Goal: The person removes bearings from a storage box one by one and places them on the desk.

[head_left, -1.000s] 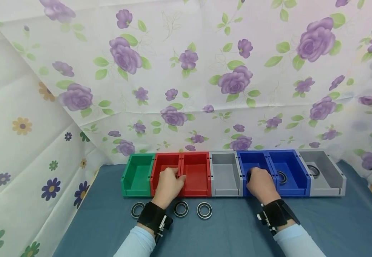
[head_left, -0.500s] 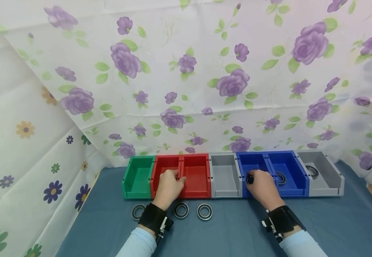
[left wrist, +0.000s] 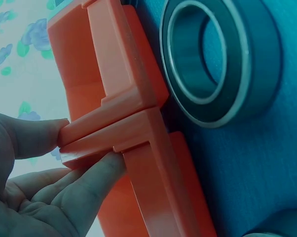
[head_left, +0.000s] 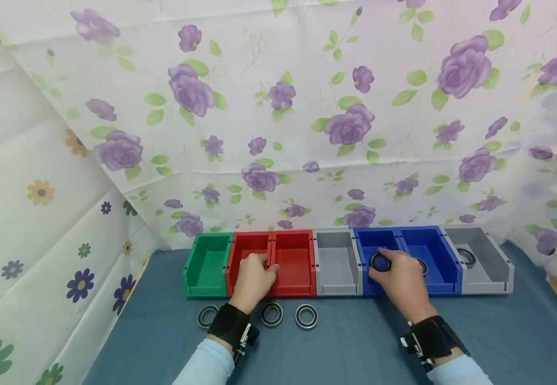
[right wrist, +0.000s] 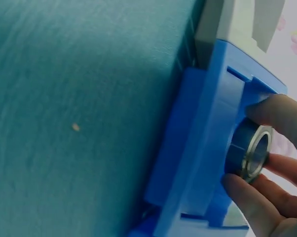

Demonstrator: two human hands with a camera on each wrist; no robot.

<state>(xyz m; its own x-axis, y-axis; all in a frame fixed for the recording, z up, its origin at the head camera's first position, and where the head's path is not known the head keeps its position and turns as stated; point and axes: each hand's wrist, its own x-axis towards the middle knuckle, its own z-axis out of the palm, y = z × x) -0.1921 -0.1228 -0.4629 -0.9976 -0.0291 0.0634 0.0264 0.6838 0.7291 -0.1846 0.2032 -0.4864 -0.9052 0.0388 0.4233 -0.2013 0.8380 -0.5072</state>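
My left hand (head_left: 252,282) pinches the adjoining walls of two red bins (head_left: 294,262), thumb on one side and fingers on the other. The left wrist view shows those walls (left wrist: 109,123) meeting between thumb and fingertips. Over the left blue bin (head_left: 377,238), my right hand (head_left: 403,278) holds a ball bearing (right wrist: 240,145) between thumb and fingers, tilted so its ring face shows. A second bearing (head_left: 424,266) lies in the right blue bin (head_left: 427,240), partly hidden by the right hand.
Along the back of the blue cloth stand a green bin (head_left: 208,262), a grey bin (head_left: 338,262) and another grey bin (head_left: 490,267) holding a bearing (head_left: 472,262). Three bearings lie in front: one (head_left: 200,316) beside the left wrist, one (head_left: 263,315) right of it, one (head_left: 314,317) farther right.
My right hand has lifted and drawn back slightly right with the bearing, whose ring face now shows more fully. The left hand keeps its grip on the red bins' walls.
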